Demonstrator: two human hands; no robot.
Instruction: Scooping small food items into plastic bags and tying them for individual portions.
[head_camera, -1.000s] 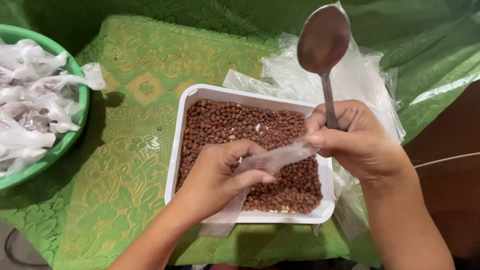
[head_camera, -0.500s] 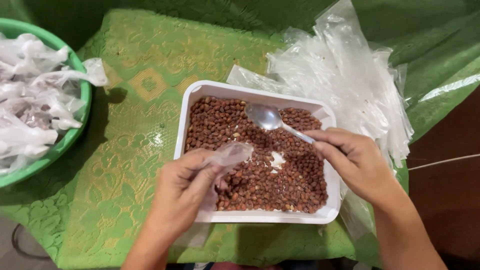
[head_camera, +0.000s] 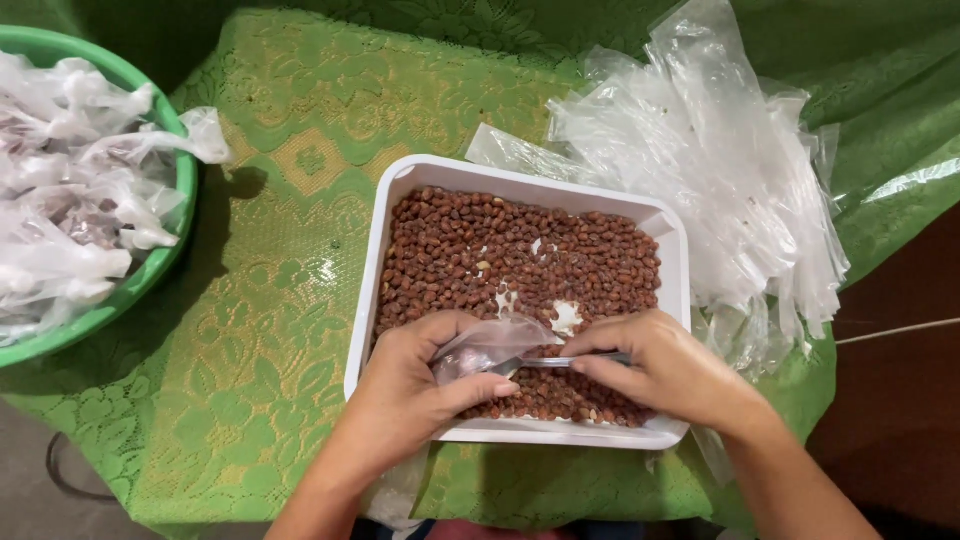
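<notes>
A home food-packing table is indicated: green lace tablecloth (head_camera: 280, 250), green basin (head_camera: 170, 250) at 9 o'clock, plastic bags (head_camera: 720, 170) at 2 o'clock.

2 bare hands (head_camera: 400, 385), forearms unsleeved, no rings

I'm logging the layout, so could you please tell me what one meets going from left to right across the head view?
Green basin of filled bags → left hand holding a small clear bag → right hand with the spoon → pile of empty clear bags.
</notes>
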